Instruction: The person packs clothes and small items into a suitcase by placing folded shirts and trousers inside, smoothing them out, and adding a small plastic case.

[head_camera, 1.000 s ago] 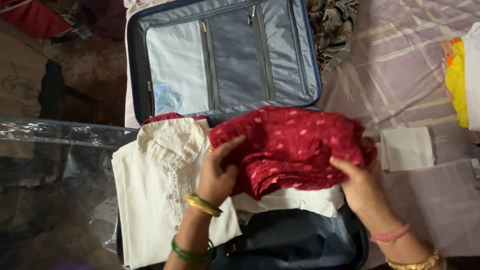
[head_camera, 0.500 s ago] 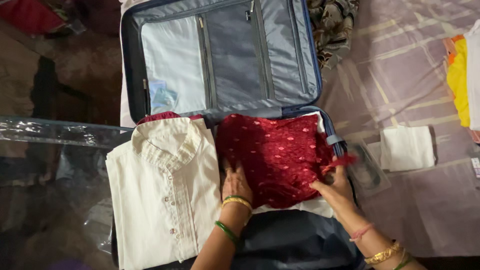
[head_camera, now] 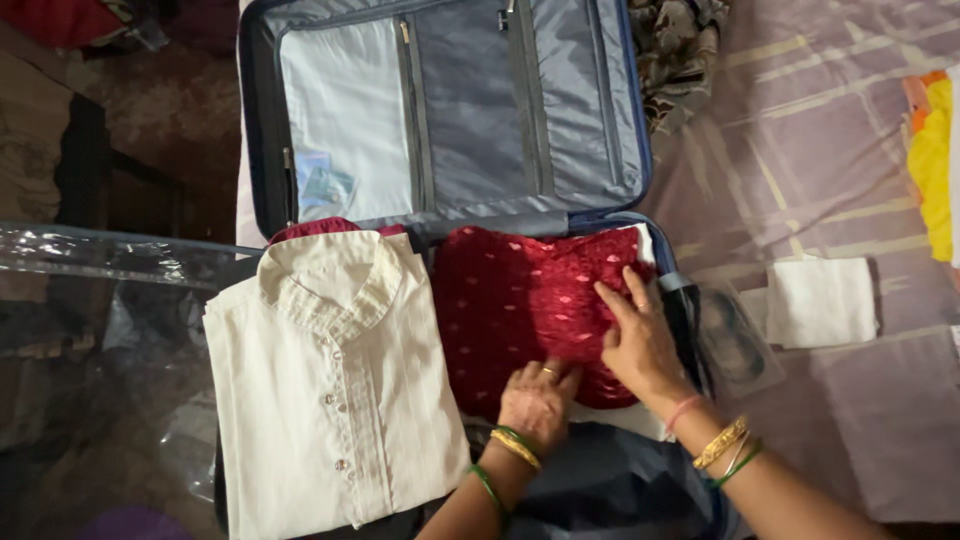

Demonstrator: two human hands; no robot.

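At centre frame, the red cloth (head_camera: 530, 300) lay folded in the open suitcase (head_camera: 255, 150), just right of a cream shirt (head_camera: 330, 380). Left hand (head_camera: 538, 398) rested flat, fingers spread, on the cloth's lower edge. Right hand (head_camera: 635, 340) lay open, palm down, on its right side. A white folded cloth (head_camera: 822, 300) sat on the bedsheet (head_camera: 800, 130) at right, well apart.

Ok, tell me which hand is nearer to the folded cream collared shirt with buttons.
Left. The left hand presses the red dotted garment just beside the cream shirt; the right hand lies farther away, across that garment.
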